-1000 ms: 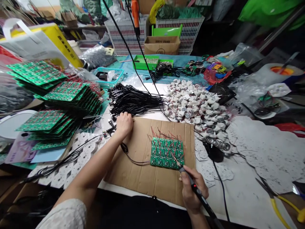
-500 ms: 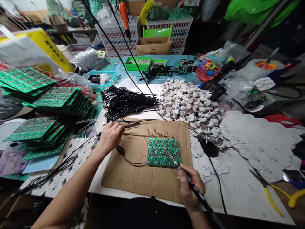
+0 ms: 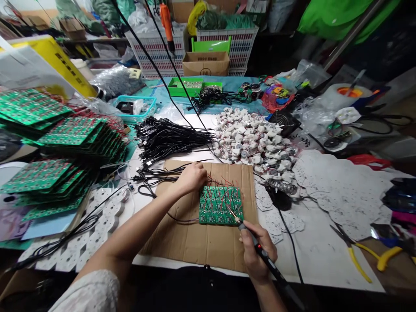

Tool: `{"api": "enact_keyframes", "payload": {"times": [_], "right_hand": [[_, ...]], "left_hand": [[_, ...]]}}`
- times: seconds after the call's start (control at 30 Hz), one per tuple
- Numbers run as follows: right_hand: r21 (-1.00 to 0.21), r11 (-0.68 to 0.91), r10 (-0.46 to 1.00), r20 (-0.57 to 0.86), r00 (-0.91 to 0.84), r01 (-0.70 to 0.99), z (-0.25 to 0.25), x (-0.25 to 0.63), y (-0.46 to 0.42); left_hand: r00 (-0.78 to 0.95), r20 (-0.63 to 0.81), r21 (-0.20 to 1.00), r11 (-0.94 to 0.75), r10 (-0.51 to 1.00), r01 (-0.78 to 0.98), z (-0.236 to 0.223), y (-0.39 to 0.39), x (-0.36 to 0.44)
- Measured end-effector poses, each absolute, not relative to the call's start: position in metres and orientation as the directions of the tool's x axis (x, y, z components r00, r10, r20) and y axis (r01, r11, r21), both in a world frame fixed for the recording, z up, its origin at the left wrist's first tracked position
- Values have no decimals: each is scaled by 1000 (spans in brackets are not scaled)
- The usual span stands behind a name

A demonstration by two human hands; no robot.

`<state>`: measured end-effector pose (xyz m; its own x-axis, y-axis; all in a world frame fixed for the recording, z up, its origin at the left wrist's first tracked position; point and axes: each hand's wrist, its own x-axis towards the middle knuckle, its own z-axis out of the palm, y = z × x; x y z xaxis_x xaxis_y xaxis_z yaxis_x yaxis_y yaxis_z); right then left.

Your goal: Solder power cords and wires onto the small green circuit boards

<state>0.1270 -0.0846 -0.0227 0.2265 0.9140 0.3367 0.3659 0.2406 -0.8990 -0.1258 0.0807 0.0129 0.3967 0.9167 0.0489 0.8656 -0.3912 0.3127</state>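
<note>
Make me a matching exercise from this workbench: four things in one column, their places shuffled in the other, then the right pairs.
1. Soldering iron
2. Wired green board
3. Yellow-handled tool
4. Orange screwdriver

A. Far side, by the white crates
B. On the cardboard
C. In the right hand
D. Right end of the bench

Pairs: 1-C, 2-B, 3-D, 4-A

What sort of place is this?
Probably an electronics workshop: the right hand holds what looks like a soldering iron at a green circuit board, stacked boards stand to the left, and black cables lie heaped.

Dim bkgd (image 3: pixel 279 52), wht-topped wkbench (image 3: pixel 318 255), crates (image 3: pixel 242 47) bhnd
</note>
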Motion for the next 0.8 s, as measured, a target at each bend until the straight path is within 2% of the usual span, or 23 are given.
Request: {"api": "enact_keyframes", "payload": {"times": [0.1, 0.23, 0.3, 0.37, 0.43, 0.53, 0.63, 0.8], "right_hand": [[-897, 224, 917, 327, 230, 381, -20, 127, -86], [-893, 256, 910, 352, 220, 370, -15, 125, -83], [-894, 249, 915, 343, 212, 372, -13, 121, -80], [-892, 235, 926, 327, 191, 385, -13, 115, -77], [-882, 253, 935, 329, 135, 397, -13, 107, -73], [-860, 336, 927, 375, 27, 385, -14, 93, -67], [-847, 395, 915, 397, -70, 354, -14, 80, -61], [-868, 374, 927, 344, -148, 326, -7, 62, -52]], "left_hand": [[363, 26, 341, -350, 931, 873, 13, 82, -123], [227, 73, 652, -219, 971, 726, 22, 50, -141], [194, -33, 804, -89, 980, 588, 26, 25, -151], [179, -200, 886, 99, 963, 453, 27, -1, -157], [158, -319, 907, 252, 934, 337, 24, -20, -159], [152, -400, 907, 366, 904, 209, 20, -33, -158], [219, -442, 897, 423, 870, 131, 20, -34, -156], [305, -432, 900, 428, 849, 84, 20, -34, -154]]}}
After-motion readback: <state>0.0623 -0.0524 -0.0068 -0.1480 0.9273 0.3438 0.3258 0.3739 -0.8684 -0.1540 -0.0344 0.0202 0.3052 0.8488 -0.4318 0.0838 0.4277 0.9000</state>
